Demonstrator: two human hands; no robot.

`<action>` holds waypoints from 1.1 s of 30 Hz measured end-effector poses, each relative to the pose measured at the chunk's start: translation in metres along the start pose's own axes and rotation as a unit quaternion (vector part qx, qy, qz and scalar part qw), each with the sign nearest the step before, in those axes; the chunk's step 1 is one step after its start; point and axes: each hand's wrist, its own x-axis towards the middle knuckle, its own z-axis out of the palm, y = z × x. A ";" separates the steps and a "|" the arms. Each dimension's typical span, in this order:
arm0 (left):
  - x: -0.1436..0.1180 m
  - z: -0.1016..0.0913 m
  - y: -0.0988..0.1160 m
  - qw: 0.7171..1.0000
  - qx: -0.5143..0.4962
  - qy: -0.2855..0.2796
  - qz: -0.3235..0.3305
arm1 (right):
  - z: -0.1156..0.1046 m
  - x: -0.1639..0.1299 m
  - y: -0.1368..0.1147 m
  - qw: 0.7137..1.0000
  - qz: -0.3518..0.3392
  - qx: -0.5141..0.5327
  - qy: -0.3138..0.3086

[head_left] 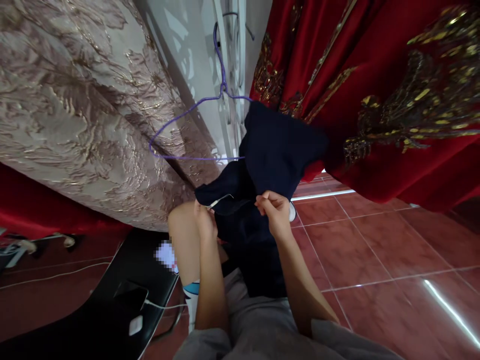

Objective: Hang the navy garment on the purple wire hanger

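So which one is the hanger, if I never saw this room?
Find the big red cloth with gold embroidery on the right and the pale patterned fabric on the left. Between them, above both hands, hangs a dark navy garment. The hanger pokes out of its left side: a thin purple wire triangle with a hook on top, the only purple thing here.

single head-worn view, tilted forward and down, close above the person's lap, red tiled floor (375,250) beyond

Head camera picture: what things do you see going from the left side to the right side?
Beige patterned fabric → purple hanger → left hand → right hand, both pinching the dark blue garment → red gold-embroidered cloth.
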 end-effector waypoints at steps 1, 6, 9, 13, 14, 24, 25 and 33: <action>-0.004 0.003 0.004 1.000 -0.004 -0.002 -0.004 | -0.002 0.000 0.000 1.000 -0.017 -0.018 -0.001; -0.024 0.023 0.047 0.991 -0.056 -0.120 0.011 | 0.004 -0.007 -0.007 0.985 -0.106 -0.096 -0.094; -0.038 0.039 0.064 0.980 -0.007 -0.175 0.093 | 0.014 -0.014 -0.011 0.968 -0.047 -0.066 -0.238; -0.026 0.045 0.069 0.975 0.078 -0.134 0.161 | 0.016 -0.012 -0.020 0.956 0.058 -0.047 -0.283; -0.018 0.043 0.069 0.975 0.080 -0.122 0.166 | 0.014 -0.008 -0.025 0.956 0.062 -0.051 -0.283; 0.023 0.026 0.081 0.768 0.276 -0.556 0.157 | 0.000 0.052 -0.134 0.939 -0.171 -0.125 -0.271; 0.030 0.021 0.081 0.741 0.326 -0.561 0.173 | -0.001 0.058 -0.139 0.939 -0.199 -0.133 -0.246; 0.086 -0.040 0.128 0.709 0.514 -0.446 0.182 | -0.025 0.125 -0.112 0.923 -0.343 -0.174 -0.028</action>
